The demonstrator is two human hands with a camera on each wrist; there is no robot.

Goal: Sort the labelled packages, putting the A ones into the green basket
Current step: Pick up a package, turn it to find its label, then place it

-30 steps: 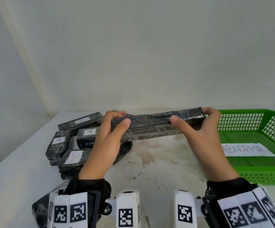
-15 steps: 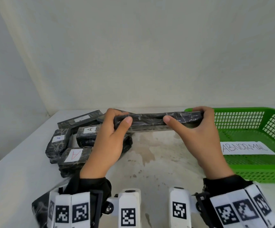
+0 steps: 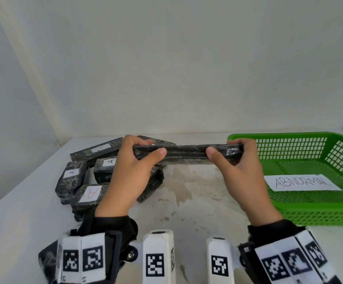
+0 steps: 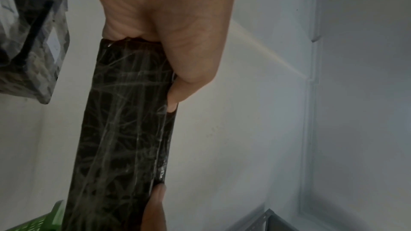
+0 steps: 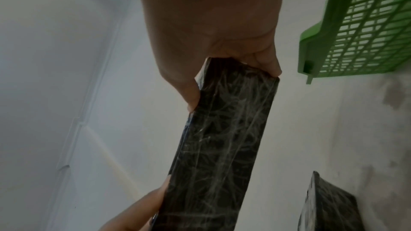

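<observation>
A long flat black package wrapped in clear film hangs level above the table, edge toward me. My left hand grips its left end and my right hand grips its right end, thumbs on the near side. No label shows on it in any view; its broad underside is plain black. The green basket sits at the right, just beyond the package's right end. Its floor carries a paper sign reading ABNORMAL.
A pile of black packages with white A labels lies on the white table at the left, partly behind my left hand. A stained patch marks the table's middle. A pale wall stands close behind.
Both hands have tilted the package from its broad face toward me to nearly edge-on, and lowered it slightly. The pile and basket have not moved.
</observation>
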